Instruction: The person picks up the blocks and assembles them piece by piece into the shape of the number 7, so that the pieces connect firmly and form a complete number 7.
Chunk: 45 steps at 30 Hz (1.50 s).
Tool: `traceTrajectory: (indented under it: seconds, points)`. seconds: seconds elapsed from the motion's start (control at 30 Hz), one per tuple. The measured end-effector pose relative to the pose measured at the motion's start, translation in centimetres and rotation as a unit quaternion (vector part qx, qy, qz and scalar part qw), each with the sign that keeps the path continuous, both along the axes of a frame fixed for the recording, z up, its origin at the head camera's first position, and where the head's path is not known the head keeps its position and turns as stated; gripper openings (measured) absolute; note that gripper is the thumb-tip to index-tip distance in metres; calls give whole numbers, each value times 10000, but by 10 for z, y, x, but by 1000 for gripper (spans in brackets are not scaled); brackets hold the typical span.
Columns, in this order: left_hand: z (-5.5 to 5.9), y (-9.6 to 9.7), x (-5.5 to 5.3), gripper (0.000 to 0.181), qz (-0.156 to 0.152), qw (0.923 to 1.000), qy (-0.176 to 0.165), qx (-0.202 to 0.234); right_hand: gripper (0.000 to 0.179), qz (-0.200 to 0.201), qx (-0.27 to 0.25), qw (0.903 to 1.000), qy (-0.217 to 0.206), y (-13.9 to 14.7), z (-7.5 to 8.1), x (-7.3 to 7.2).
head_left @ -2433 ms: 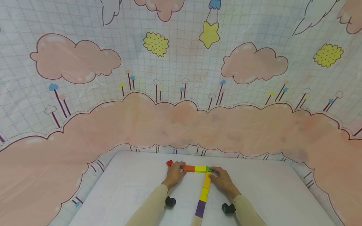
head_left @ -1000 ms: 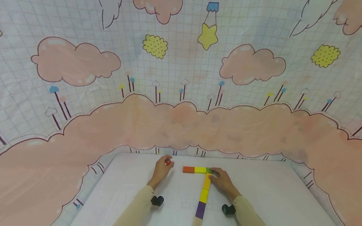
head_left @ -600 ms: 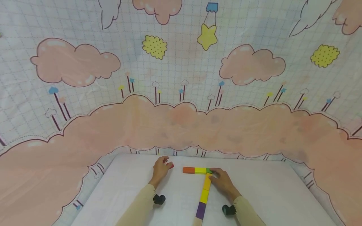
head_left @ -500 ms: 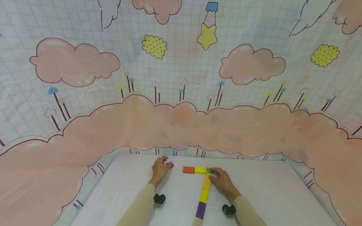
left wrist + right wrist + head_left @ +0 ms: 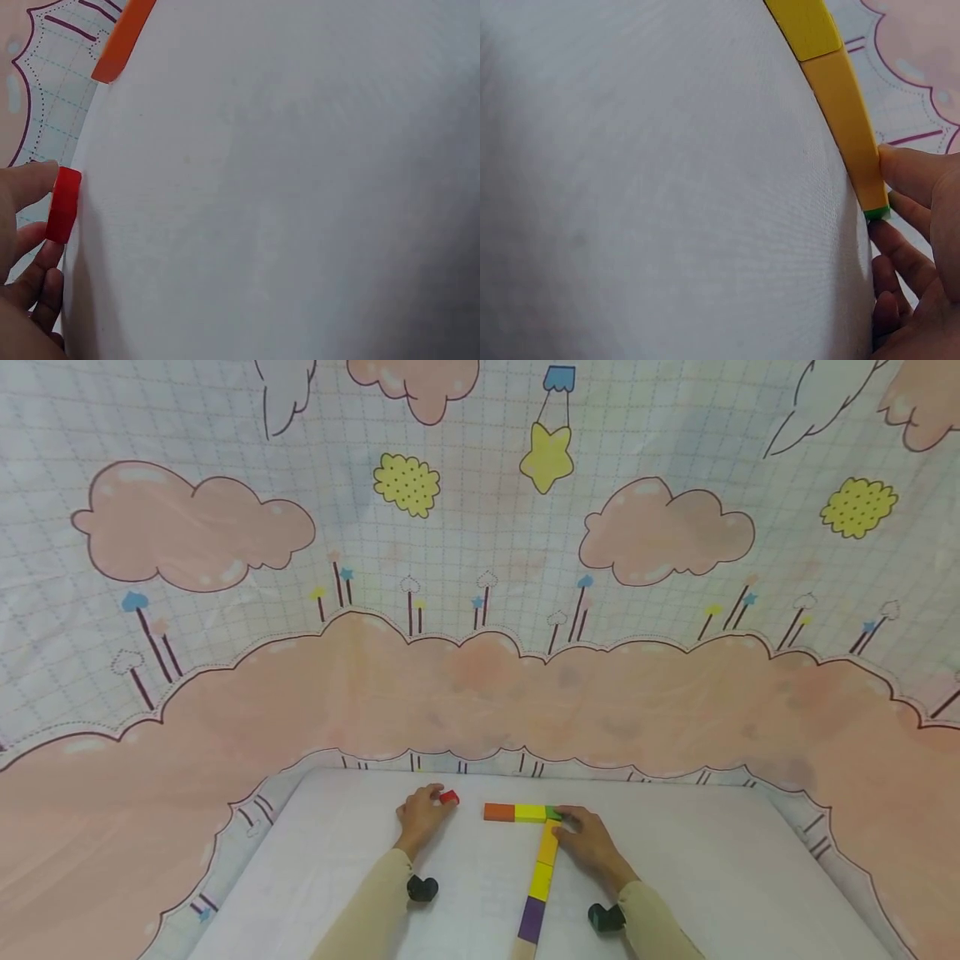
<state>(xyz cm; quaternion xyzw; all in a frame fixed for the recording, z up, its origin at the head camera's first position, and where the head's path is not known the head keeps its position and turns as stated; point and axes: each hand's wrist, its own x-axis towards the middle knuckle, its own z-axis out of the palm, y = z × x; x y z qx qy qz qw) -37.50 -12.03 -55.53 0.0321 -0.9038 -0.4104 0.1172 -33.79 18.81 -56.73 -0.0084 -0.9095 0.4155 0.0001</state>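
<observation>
My left hand (image 5: 423, 817) pinches a small red block (image 5: 449, 797) between thumb and fingers, over the far left of the white table. In the left wrist view, the thumb lies on one end of this red block (image 5: 64, 205) and fingertips touch the other. A row of an orange block (image 5: 499, 812), a yellow block (image 5: 530, 812) and a green block (image 5: 552, 812) lies to its right. My right hand (image 5: 591, 839) grips the corner at the green block. In the right wrist view its thumb touches the side of the orange-yellow block (image 5: 847, 124), fingertips at the green end (image 5: 877, 214).
From that corner, a column runs toward the front: orange-yellow, a yellow block (image 5: 541, 881), a purple block (image 5: 531, 919) and a pale wooden block (image 5: 522, 949). Black wrist devices hang by both sleeves. A cloud-patterned sheet (image 5: 480, 693) rises behind the white table (image 5: 712, 860).
My left hand has left the orange block's end, gone left to the red block and taken it between thumb and fingers, shifting it slightly. My right hand has stayed at the corner.
</observation>
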Motion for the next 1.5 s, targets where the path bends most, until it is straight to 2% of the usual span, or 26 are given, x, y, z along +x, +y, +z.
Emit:
traceTrajectory:
  seconds: [0.4, 0.73, 1.07, 1.3, 1.5]
  points:
    - [2, 0, 4, 36, -3, 9996, 116, -262, 39, 69, -112, 9999, 16, -1, 1, -3]
    - [-2, -1, 3, 32, 21, 9999, 87, -147, 39, 104, -35, 9999, 42, -1, 0, -2]
    - [-2, -2, 5, 33, -46, 9999, -120, -51, 39, 11, -32, 10000, -30, 0, -2, -2]
    - [1, -2, 9, 33, -221, 9993, -273, 163, 39, 33, -57, 10000, -28, 0, 0, 0]
    - [2, -3, 15, 33, -499, 9984, -168, 187, 40, 19, -73, 10000, -63, -1, 2, 0]
